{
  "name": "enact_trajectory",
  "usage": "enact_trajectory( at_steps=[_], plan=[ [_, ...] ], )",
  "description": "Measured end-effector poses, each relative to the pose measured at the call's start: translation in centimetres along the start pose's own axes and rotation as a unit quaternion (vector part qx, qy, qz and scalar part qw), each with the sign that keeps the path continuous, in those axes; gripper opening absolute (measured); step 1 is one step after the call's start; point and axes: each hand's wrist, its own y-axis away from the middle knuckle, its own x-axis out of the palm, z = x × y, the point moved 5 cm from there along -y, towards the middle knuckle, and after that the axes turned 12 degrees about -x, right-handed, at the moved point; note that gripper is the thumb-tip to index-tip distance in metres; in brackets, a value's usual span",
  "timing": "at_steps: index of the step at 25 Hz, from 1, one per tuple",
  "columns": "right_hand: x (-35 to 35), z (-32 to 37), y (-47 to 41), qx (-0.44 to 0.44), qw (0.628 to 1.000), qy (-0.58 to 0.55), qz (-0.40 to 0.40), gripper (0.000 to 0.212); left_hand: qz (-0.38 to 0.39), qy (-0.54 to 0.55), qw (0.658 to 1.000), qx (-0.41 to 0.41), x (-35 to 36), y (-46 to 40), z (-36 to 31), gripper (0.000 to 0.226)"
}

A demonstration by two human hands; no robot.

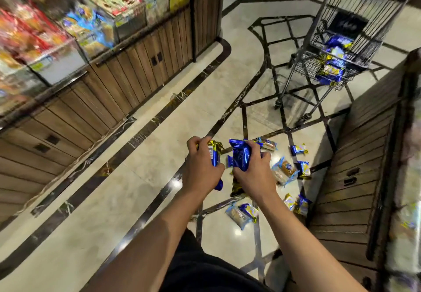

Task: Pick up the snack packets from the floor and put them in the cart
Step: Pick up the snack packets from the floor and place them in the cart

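Observation:
My left hand [201, 166] grips blue and gold snack packets [215, 152] in front of me, above the floor. Beside it, my right hand [255, 173] holds more blue packets [240, 157]. Both hands are close together, packets nearly touching. Several other blue and gold packets lie on the floor to the right, such as one [286, 169] by my right hand and a pair [243, 213] nearer my feet. The wire cart [319, 68] stands at the upper right, apart from my hands, with several blue packets [331, 70] in its basket.
A wooden shelf unit [127, 68] with blurred snack boxes runs along the left. Another wooden display cabinet [355, 173] stands on the right, close to the fallen packets. The marble floor [114, 200] with dark inlay lines stretches between them toward the cart.

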Motion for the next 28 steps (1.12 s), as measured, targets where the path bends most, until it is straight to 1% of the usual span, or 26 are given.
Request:
enact_trajectory(
  at_steps=[5,9,13,19,22,24,28],
  plan=[
    [4.3,5.7,-8.6,0.019,0.999,-0.032,-0.023,0.076,0.005,-0.013,1.000,0.021,-5.7,-10.2,0.1,0.070],
    [4.6,8.8,-14.9,0.023,0.999,-0.013,-0.037,0.076,-0.001,0.025,1.000,0.009,-8.9,-16.4,-0.5,0.071],
    [4.8,11.2,-22.5,-0.004,0.999,0.010,-0.042,0.075,-0.001,0.048,0.999,0.004,-10.1,-23.4,-2.1,0.069],
    [5.6,12.8,-37.1,-0.032,0.999,-0.014,-0.038,0.074,-0.025,0.033,0.999,0.010,-11.5,-35.7,-6.4,0.071],
    [5.4,13.8,-44.1,-0.036,0.999,-0.030,-0.014,0.075,-0.024,0.024,0.999,-0.016,-12.2,-42.7,-9.2,0.072],
    [4.7,14.3,-48.7,-0.047,0.998,-0.032,-0.010,0.076,-0.031,0.025,0.999,-0.012,-12.6,-47.0,-11.8,0.069],
    [2.6,14.4,-57.1,-0.034,0.998,-0.041,-0.031,0.075,-0.027,0.032,0.999,-0.002,-12.6,-54.7,-16.5,0.068]
  ],
)
